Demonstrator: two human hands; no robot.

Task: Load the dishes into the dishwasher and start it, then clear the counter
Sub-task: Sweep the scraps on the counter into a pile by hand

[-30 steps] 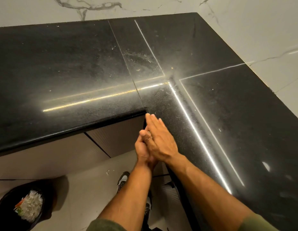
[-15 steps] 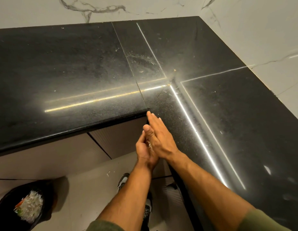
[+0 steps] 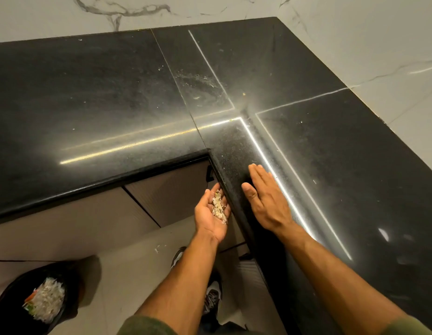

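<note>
left hand (image 3: 211,213) cupping scraps (image 3: 219,207), counter (image 3: 113,97) edge

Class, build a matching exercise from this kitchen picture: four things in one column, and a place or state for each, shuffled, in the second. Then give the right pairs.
Things:
1. left hand
2. right hand
3. bin
4. counter

Places or states:
A. on the floor, food waste inside
B. flat on the counter, fingers straight
C. black and glossy, a few specks on it
D. cupped palm up below the counter edge, scraps in it

Pairs: 1-D, 2-B, 3-A, 4-C
</note>
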